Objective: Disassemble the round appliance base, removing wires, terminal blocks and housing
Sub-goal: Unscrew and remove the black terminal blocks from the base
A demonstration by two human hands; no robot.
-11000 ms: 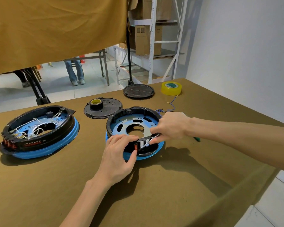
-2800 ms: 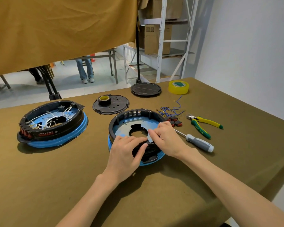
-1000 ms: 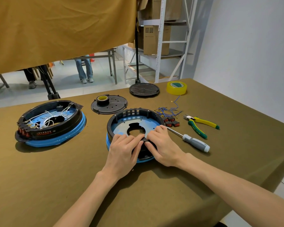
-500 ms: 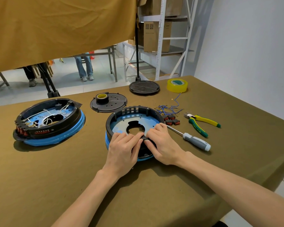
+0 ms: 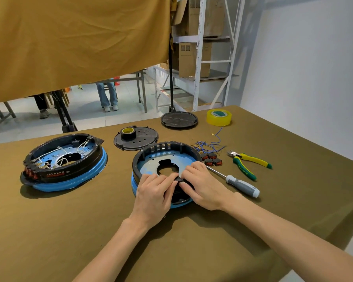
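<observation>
Both hands work the near rim of the round black-and-blue appliance base (image 5: 163, 159) at table centre.
Left hand (image 5: 154, 193) and right hand (image 5: 202, 185), palms down, fingertips meeting, pinch a small black part (image 5: 179, 179) there.

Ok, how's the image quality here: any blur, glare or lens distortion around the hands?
Head view: sharp, no motion blur on the left hand or right hand; soft shadows under the base; no glare; wide-angle bending shows in the shelf uprights and table edges.
</observation>
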